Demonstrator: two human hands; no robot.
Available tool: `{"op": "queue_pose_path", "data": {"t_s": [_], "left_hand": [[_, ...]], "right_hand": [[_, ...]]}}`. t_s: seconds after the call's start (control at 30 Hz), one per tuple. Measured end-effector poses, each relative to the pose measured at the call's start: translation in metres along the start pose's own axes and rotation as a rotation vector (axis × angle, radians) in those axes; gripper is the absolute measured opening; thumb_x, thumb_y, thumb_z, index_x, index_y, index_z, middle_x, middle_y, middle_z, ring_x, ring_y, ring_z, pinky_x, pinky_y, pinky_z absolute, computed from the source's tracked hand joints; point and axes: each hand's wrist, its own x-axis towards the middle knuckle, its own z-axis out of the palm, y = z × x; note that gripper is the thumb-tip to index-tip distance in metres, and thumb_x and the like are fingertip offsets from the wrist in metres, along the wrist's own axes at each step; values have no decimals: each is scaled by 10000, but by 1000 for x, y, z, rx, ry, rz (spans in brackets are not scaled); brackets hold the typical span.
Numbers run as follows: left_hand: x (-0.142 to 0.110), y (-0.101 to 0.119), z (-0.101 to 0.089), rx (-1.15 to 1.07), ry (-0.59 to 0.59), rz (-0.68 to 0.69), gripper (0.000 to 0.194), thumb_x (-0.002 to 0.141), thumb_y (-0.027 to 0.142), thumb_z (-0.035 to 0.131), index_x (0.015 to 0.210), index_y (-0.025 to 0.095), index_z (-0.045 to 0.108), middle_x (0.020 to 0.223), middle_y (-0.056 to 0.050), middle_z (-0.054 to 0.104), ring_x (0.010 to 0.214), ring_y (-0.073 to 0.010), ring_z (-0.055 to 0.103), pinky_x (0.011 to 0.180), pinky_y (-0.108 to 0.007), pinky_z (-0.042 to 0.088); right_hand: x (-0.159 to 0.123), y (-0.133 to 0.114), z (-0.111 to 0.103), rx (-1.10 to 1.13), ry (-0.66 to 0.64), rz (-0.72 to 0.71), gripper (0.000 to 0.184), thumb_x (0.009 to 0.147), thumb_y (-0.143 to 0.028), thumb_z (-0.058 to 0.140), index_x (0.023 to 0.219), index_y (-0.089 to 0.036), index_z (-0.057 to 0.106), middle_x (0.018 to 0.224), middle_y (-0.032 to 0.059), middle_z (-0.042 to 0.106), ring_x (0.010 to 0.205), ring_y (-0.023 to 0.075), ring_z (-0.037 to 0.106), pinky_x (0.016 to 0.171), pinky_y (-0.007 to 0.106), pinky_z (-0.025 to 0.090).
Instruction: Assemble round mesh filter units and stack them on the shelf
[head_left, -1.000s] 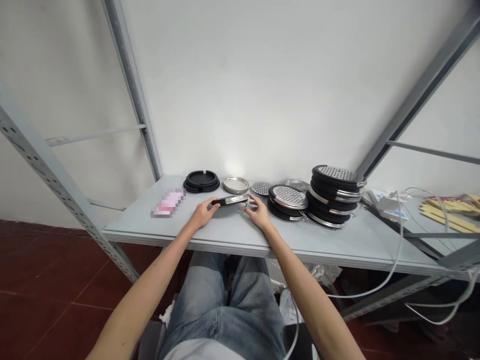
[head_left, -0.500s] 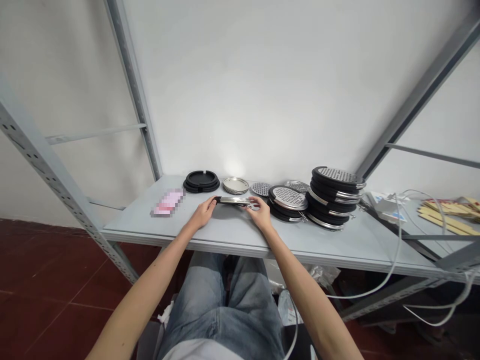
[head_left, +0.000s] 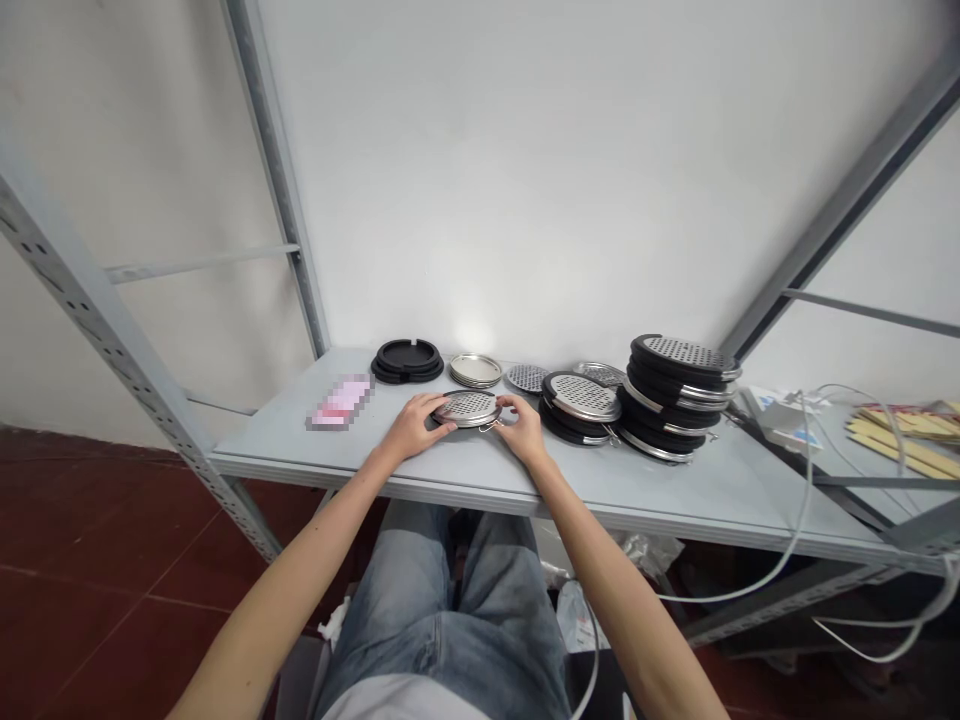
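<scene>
Gripping the perforated disc from both sides, the left hand and right hand pinch its edges between thumbs and fingers, forearms reaching forward over the front edge. No writing is readable, a blurred pink patch lying left of the hands. Beyond, the grey tabletop meets a white wall between metal posts.

We get bright, even indoor light, soft glare low on the wall, darkness under the counter, wide-angle stretch at the edges, pixelated patch at left
</scene>
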Motion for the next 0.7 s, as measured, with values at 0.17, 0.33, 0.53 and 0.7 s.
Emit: {"op": "queue_pose_path", "data": {"t_s": [0.17,0.33,0.53,0.7], "left_hand": [[0,-4,4,30,-35,39,522,804,476,709,1259,233,626,1294,-104,619,1229,-271,542,1078,-461,416],[1,-10,8,55,-44,18,530,811,449,711,1280,220,617,1324,-115,608,1275,-282,516,1098,-472,394],[1,-11,9,93,-18,-28,515,809,452,711,1267,232,627,1331,-106,604,1281,-289,511,1101,-491,389],[0,-10,9,90,-26,-21,525,790,456,729,1249,219,642,1306,-114,615,1267,-293,516,1093,-479,403]], "right_hand": [[0,1,0,-29,-23,-24,293,703,-285,679,980,-205,627,1068,86,687,983,254,614,894,413,488],[1,-1,-1,-44,-122,-51,448,687,-263,700,1124,-202,621,1173,104,637,1084,265,589,971,433,469],[-1,-8,-1,-111,-263,-66,764,613,-428,821,1296,-209,556,1367,140,516,1268,314,494,1092,470,385],[-2,-9,-1,-128,-197,-66,549,789,-486,680,1250,-198,606,1322,149,568,1241,304,527,1077,476,401]]}}
